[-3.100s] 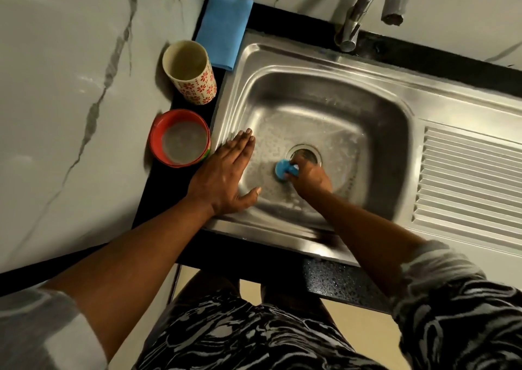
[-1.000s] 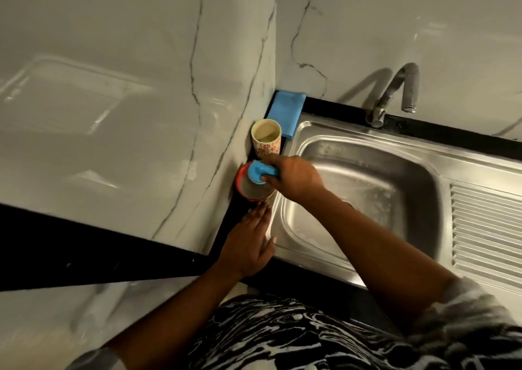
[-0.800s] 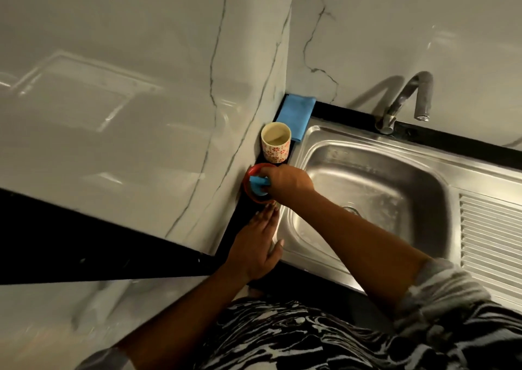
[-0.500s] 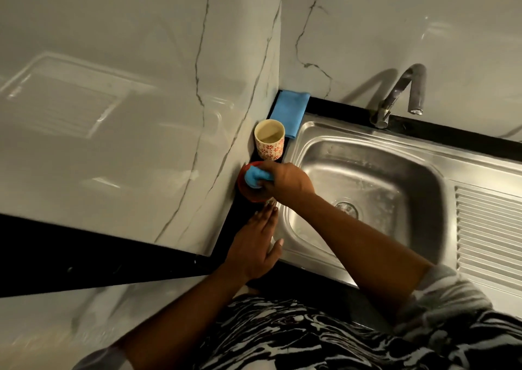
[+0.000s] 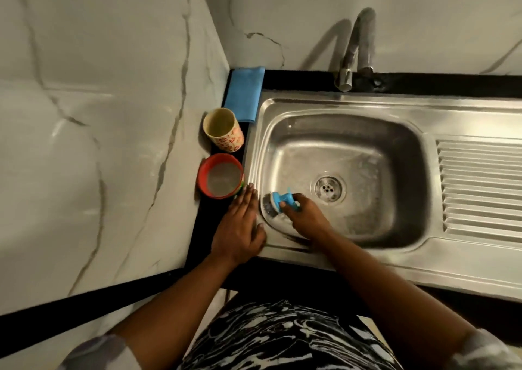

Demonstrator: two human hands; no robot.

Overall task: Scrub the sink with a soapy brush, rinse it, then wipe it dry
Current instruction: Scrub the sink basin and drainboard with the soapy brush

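The right grip (image 5: 306, 215) is clasping the brush (image 5: 279, 200), pressing it into the near-left corner of the sink (image 5: 353, 132) to scrub; the left grip (image 5: 240, 228) is lying flat on the rim (image 5: 253, 154), likely bracing.

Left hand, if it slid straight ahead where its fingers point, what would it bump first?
Probably the red bowl. The left hand rests flat by the sink rim, and the bowl's edge sits just ahead of it. It might only clip the side.
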